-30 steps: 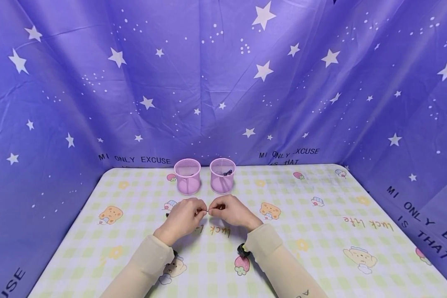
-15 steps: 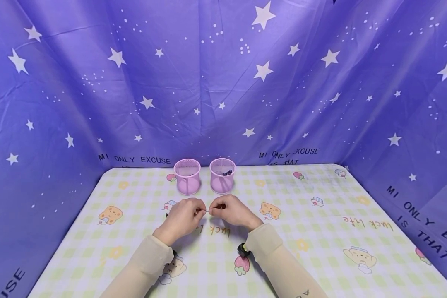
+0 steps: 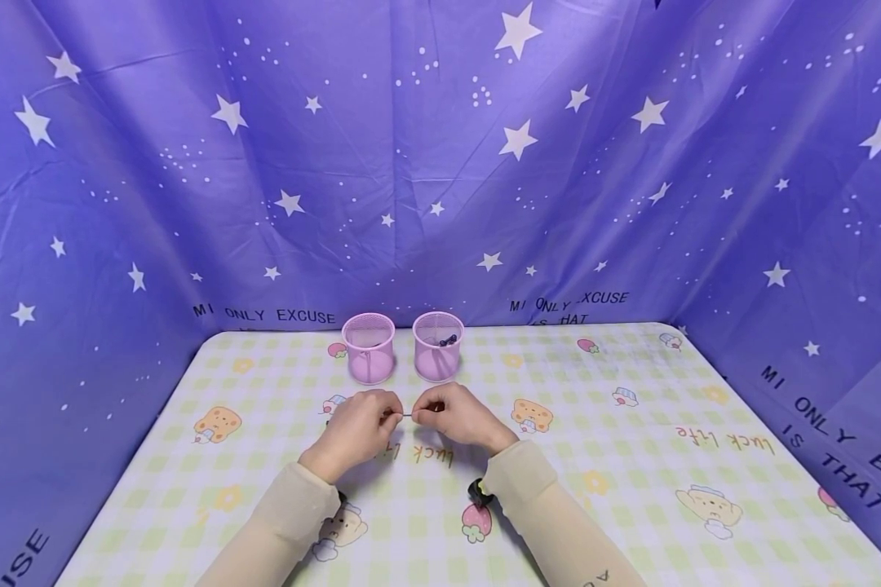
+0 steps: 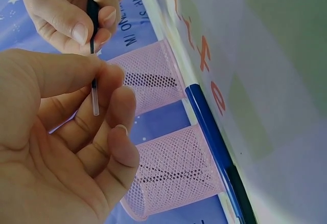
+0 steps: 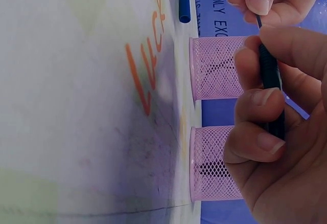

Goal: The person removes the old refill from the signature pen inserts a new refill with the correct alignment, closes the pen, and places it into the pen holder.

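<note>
In the head view my left hand [image 3: 356, 428] and right hand [image 3: 461, 417] meet above the table in front of two pink mesh cups. My left thumb and fingers pinch a thin pen refill [image 4: 95, 101], dark along much of its length with a clear tail end. My right hand curls round a dark ribbed pen grip section [image 5: 271, 70], and the refill runs from it to my left fingertips. Where the refill enters the grip is partly covered by fingers. On the table a blue pen barrel [image 4: 210, 127] with a dark end lies near my left hand.
Behind the hands stand the left pink mesh cup [image 3: 370, 367] and the right one [image 3: 438, 363]. Small dark things show inside the right cup. The checked tablecloth [image 3: 631, 481] covers the table, and a purple starry curtain [image 3: 404, 163] hangs behind.
My left hand has shifted slightly left, away from the right hand. More of the refill shows between the fingertips. The right hand and both cups look unmoved.
</note>
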The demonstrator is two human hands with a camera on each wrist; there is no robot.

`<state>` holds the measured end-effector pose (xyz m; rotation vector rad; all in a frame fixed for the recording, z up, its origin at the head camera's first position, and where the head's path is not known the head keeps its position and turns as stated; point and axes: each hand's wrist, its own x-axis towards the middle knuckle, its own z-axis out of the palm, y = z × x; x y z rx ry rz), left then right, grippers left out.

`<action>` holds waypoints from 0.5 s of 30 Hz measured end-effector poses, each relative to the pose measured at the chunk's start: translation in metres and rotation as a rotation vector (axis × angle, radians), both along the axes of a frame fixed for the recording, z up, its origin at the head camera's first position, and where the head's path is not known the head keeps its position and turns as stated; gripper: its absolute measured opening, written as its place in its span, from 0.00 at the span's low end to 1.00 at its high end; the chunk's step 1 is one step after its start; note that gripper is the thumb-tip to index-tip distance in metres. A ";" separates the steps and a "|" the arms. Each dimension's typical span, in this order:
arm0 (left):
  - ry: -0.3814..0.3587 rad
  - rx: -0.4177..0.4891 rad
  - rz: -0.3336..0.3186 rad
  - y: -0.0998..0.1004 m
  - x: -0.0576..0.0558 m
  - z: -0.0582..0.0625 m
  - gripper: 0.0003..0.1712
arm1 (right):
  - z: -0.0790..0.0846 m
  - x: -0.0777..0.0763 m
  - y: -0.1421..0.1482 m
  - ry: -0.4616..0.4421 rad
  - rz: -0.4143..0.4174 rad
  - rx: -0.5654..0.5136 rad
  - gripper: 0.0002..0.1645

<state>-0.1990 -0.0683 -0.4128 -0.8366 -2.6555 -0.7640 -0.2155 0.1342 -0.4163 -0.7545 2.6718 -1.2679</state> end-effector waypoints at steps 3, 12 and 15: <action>-0.001 -0.007 0.009 -0.001 -0.001 0.000 0.06 | 0.000 0.000 0.000 -0.007 -0.006 0.000 0.05; -0.022 -0.015 0.007 -0.003 -0.002 0.001 0.05 | 0.000 0.000 0.000 -0.007 -0.010 -0.001 0.06; -0.025 -0.015 0.006 -0.003 -0.001 0.002 0.05 | 0.000 0.000 0.001 -0.002 -0.010 -0.001 0.06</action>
